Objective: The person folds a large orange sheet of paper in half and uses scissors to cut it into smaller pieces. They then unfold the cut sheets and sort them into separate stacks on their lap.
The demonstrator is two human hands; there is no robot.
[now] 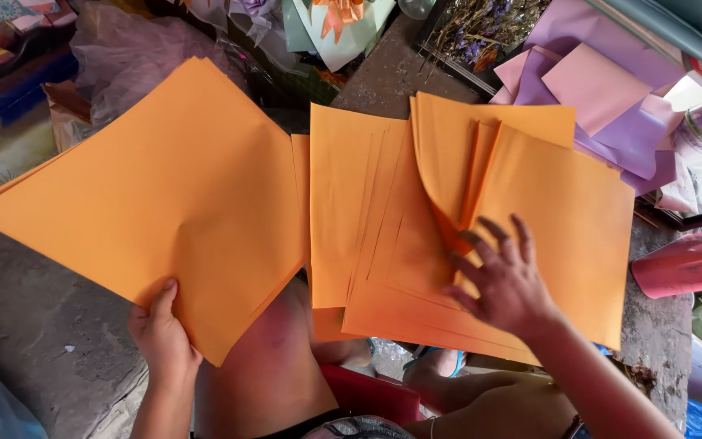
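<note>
Orange paper sheets (164,195), a whole stack, sit pinched at the bottom corner in the left hand (160,337), thumb on top. Just right of that stack, the fanned orange pile (383,211) lies on the tabletop (26,309), and the right hand (505,280) presses on it, fingers spread, gripping nothing. Beyond the pile, lilac paper (603,106).

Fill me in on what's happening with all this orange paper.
A person seated at a rough grey work surface is sorting large square sheets of orange paper. The left hand grips the bottom corner of a thick stack of orange sheets, held up and apart from the rest. The right hand lies with fingers spread on a fanned-out pile of folded orange sheets on the surface. Pink and lilac paper sheets lie at the upper right, and a pink tool sits at the right edge.
</note>
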